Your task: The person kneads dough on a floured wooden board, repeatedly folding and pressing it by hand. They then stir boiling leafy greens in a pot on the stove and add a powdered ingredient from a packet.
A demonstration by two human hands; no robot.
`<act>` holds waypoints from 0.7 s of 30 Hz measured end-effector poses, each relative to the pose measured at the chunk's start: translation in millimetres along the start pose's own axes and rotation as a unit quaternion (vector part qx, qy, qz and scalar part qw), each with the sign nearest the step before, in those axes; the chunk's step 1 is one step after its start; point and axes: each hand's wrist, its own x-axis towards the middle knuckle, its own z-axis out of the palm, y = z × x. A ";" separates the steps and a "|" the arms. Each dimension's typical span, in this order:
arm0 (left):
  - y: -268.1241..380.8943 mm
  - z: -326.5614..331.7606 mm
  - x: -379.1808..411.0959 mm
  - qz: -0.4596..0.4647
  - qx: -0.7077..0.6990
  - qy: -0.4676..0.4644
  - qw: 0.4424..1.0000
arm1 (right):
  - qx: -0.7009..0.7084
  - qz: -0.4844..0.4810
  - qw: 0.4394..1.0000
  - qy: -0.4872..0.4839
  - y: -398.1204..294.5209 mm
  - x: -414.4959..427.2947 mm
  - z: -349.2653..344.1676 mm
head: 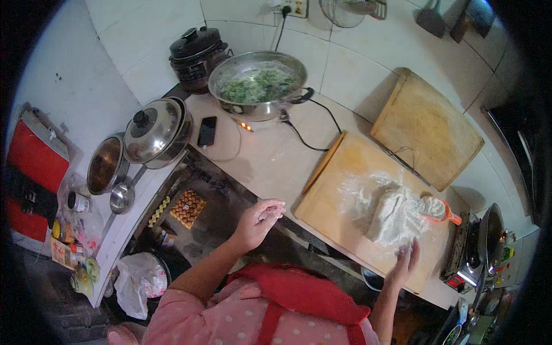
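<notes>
A large floured mass, apparently dough [394,217], lies on the wooden board [334,172], with loose flour around it. My right hand [404,261] is just below the mass at the board's near edge, fingers apart and floury, holding nothing. Raised in front of the counter's edge, left of the board, my left hand [262,220] has flour on its curled fingers; whether something small is in it cannot be told. An orange scoop [450,214] with flour in its bowl rests at the right side of the mass.
A steel electric pan [258,112] with leafy greens stands at the back, its cord [308,144] running toward the board. A phone [207,131], a lidded pot [153,133] and a ladle [122,197] are at left. Another board [427,129] leans on the wall; a gas stove [463,258] stands right.
</notes>
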 end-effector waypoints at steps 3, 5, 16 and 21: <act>6.3 -53.7 -6.0 0.016 0.015 0.057 0.998 | -0.102 -0.128 0.963 -0.216 -77.6 -1.4 172.2; 4.6 -80.1 -9.5 0.042 0.008 0.084 0.996 | -0.253 -0.308 0.836 -0.378 -125.5 -5.6 266.8; -28.8 -177.7 15.0 0.004 0.108 0.170 0.980 | -0.706 -0.427 0.394 -0.405 -98.9 81.4 450.3; -18.1 -209.2 82.6 -0.037 -0.007 0.207 0.978 | -0.698 -0.498 0.414 -0.306 -65.4 138.3 451.3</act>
